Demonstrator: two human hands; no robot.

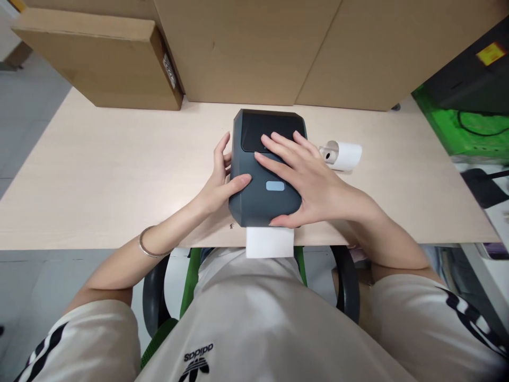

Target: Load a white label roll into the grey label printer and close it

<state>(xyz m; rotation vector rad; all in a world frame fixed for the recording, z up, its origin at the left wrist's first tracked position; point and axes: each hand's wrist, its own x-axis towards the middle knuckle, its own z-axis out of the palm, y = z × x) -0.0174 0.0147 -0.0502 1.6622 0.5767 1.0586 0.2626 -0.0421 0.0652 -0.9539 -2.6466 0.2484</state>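
Printer on table; paper roll right; box behind, left.

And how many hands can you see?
2. The left hand is at the left side of the dark machine, its thumb on top; the right hand lies spread across the top. No others show.

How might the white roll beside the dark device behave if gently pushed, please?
The white roll would probably roll, since its curved side rests on the table. It is likely fairly light, being much smaller than the dark device, and its papery-looking surface might crease.
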